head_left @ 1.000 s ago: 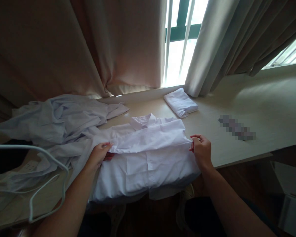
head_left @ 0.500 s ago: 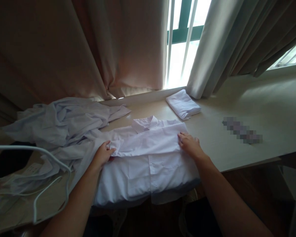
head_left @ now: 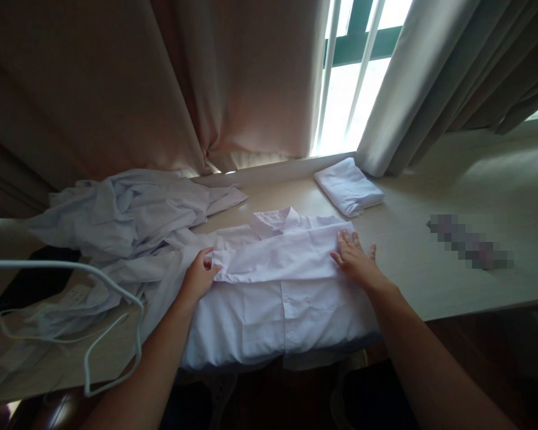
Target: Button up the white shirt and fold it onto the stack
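Note:
A white collared shirt (head_left: pixel 260 316) lies on the table with its lower part over the front edge. One sleeve (head_left: pixel 278 254) is laid across its front, below the collar. At the cuff end, my left hand (head_left: pixel 200 276) is closed, pinching the sleeve between thumb and fingers. My right hand (head_left: pixel 355 258) rests open and flat on the sleeve's other end, near the shoulder, fingers spread.
A heap of crumpled white clothes (head_left: pixel 130 209) covers the table's left side. Beyond the shirt is a folded white garment (head_left: pixel 348 186). A white cable (head_left: pixel 112 283) loops at front left. A blurred-out object (head_left: pixel 468 240) lies right. Curtains (head_left: pixel 260 77) hang behind.
My right hand has flattened and spread its fingers on the sleeve. My left hand stays at the cuff. The whole view has shifted slightly.

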`<state>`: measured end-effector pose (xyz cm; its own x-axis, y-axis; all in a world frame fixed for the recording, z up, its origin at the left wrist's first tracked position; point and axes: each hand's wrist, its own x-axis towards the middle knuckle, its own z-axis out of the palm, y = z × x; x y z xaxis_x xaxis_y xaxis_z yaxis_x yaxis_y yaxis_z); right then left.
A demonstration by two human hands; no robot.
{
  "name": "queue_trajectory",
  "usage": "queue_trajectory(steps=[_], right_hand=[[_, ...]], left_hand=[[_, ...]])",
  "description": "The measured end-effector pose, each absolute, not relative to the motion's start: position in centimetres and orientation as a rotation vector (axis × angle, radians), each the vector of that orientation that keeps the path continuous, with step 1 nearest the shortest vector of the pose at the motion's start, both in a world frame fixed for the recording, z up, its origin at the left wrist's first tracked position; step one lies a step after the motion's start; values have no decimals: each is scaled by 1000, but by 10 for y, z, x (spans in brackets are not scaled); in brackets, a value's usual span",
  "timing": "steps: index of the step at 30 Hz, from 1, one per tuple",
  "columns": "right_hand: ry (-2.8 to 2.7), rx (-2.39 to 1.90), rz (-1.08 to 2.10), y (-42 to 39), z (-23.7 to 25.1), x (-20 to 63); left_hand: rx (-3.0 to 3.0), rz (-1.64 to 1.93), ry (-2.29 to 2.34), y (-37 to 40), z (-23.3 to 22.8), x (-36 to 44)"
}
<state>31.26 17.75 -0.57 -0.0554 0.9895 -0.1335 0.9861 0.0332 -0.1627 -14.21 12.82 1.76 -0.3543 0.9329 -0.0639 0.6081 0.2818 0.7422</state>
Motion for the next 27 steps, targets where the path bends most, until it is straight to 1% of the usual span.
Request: queue_trajectory(steps=[3, 8, 10, 13, 15, 17, 21, 24, 27], right_hand=[[-2271, -2173, 400, 177, -8, 309], [-2248, -2176, 442, 176, -9, 315], [-2205, -2182, 376, 175, -6, 314], [-2103, -2149, 190, 171, 3, 306], [-2039, -2065, 90, 168, 9, 297], [-2021, -1952, 69, 166, 12, 288], [-2156, -1820, 205, 164, 6, 273], [-2314, -1855, 353, 163, -4, 270], [-2429, -1882, 426, 162, -9, 271]], left_hand=[[1533, 743, 2097, 128, 19, -145], [1570, 563, 2184, 125, 19, -150], [1670, 525, 2285, 122, 22, -144], [1922, 501, 2384, 116, 31, -123], [2095, 457, 2271, 112, 35, -106], [2201, 353, 2113, 108, 34, -91], [2163, 167, 1945, 102, 19, -78], [2087, 91, 1943, 100, 10, -82], [2051, 23, 1960, 101, 8, -89]])
